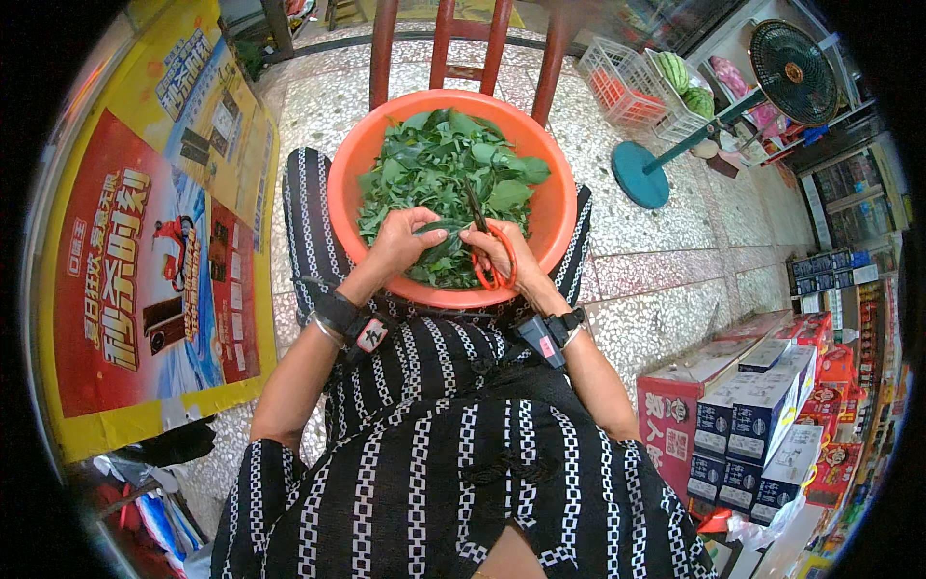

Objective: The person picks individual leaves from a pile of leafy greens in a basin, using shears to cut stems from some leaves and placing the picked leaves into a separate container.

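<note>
An orange plastic basin (341,188) rests on my lap, heaped with loose green leaves (424,159). Over its near side, my left hand (394,241) is closed, thumb and fingers pinching a green leaf sprig (442,226). Close beside it, my right hand (516,253) has scissors (496,282) with orange-red handles in its grip. Their dark blades point up and away over the leaves. The right fingertips meet near the end of the sprig; whether they also pinch it is too small to tell.
A red-brown wooden chair (469,29) stands just beyond the basin. Right of it are white plastic crates (627,95), watermelons (687,82) and a green standing fan (644,174). Stacked cartons (743,415) fill the lower right. A red and yellow poster panel (145,289) lines the left.
</note>
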### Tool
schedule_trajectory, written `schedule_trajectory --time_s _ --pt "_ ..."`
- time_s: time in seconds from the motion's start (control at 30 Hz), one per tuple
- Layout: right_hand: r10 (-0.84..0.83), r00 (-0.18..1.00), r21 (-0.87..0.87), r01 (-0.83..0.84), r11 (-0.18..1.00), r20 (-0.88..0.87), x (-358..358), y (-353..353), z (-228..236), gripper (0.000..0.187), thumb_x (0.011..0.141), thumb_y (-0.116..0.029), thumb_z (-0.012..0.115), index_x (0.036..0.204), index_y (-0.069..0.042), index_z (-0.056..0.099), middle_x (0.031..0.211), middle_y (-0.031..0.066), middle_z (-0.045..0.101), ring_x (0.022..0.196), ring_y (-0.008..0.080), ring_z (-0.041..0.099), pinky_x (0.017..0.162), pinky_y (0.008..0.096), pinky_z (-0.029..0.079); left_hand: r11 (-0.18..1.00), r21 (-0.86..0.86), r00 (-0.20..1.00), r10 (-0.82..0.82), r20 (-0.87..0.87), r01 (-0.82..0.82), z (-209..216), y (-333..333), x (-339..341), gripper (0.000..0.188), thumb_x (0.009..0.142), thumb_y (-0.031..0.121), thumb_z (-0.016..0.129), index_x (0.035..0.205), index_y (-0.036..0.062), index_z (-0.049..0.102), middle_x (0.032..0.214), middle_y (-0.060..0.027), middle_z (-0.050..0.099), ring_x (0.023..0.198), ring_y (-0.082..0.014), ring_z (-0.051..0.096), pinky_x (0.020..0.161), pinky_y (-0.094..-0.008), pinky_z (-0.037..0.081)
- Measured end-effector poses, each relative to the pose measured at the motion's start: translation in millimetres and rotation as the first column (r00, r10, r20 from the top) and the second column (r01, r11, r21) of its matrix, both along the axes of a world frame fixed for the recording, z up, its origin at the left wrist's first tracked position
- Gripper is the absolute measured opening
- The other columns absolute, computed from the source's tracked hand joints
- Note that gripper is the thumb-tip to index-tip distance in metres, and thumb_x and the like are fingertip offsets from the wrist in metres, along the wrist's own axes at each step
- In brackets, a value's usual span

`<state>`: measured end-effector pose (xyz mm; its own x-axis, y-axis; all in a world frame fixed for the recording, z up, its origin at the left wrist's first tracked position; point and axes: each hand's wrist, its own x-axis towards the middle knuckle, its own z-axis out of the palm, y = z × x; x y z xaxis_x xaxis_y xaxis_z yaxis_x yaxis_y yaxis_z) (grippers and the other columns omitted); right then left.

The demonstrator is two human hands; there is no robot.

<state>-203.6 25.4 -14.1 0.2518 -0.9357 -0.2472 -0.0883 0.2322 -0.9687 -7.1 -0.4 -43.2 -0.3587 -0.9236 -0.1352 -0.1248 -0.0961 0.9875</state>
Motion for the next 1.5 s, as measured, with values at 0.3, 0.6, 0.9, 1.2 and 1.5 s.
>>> schedule_trajectory --time_s 0.3,0.6,0.9,1.2,1.5 --pt "-0.180 0.969 -0.244 0.136 0.960 -0.167 -20.5 -12.6 -63.6 0.027 0.085 -0.028 0.062 0.082 -0.001 0.063 0.063 0.0044 0.058 0.051 0.0144 0.057 0.045 0.0268 0.047 0.951 -0.189 0.961 -0.262 -0.086 0.243 -10.8 -28.1 6.9 0.019 0.079 0.005 0.064 0.096 0.0028 0.055 0.086 0.0002 0.054 0.076 -0.0109 0.054 0.065 -0.0253 0.046" --pt "-0.456 0.854 -0.030 0.478 0.878 0.253 -18.2 -21.4 -84.1 0.021 0.074 -0.014 0.064 0.063 0.002 0.056 0.050 0.0093 0.052 0.038 0.0210 0.054 0.033 0.0336 0.042 0.883 0.207 0.902 -0.433 0.010 0.421 3.9 -46.7 -29.9 0.026 0.080 -0.005 0.059 0.104 0.0019 0.053 0.077 -0.0061 0.060 0.058 -0.0159 0.059 0.047 -0.0255 0.045" --pt "-0.385 0.922 -0.046 0.387 0.921 0.048 -20.1 -15.3 -70.4 0.026 0.084 -0.022 0.061 0.069 -0.003 0.053 0.053 0.0053 0.049 0.046 0.0160 0.051 0.045 0.0322 0.044 0.884 0.226 0.891 -0.440 0.110 0.409 0.6 -39.6 -20.8 0.037 0.099 0.016 0.037 0.130 -0.0045 0.038 0.113 -0.0192 0.058 0.099 -0.0278 0.061 0.082 -0.0378 0.054" --pt "-0.394 0.919 -0.114 0.388 0.914 -0.028 -27.4 -19.3 -63.6 0.024 0.084 -0.021 0.061 0.070 -0.004 0.055 0.053 0.0058 0.050 0.046 0.0166 0.051 0.045 0.0318 0.043 0.923 0.244 0.954 -0.293 -0.059 0.299 10.0 -30.1 -21.0 0.033 0.097 0.013 0.036 0.124 0.0043 0.052 0.106 -0.0091 0.059 0.065 -0.0127 0.045 0.057 -0.0252 0.040" --pt "-0.363 0.930 -0.140 0.353 0.925 -0.054 -28.9 -20.3 -63.0 0.021 0.085 -0.020 0.061 0.070 -0.004 0.058 0.053 0.0063 0.050 0.047 0.0171 0.051 0.046 0.0314 0.042 0.840 0.440 0.948 -0.261 -0.184 0.317 20.3 -21.3 -20.4 0.047 0.094 0.030 0.051 0.135 0.0095 0.041 0.133 -0.0074 0.043 0.117 -0.0226 0.043 0.095 -0.0397 0.040"
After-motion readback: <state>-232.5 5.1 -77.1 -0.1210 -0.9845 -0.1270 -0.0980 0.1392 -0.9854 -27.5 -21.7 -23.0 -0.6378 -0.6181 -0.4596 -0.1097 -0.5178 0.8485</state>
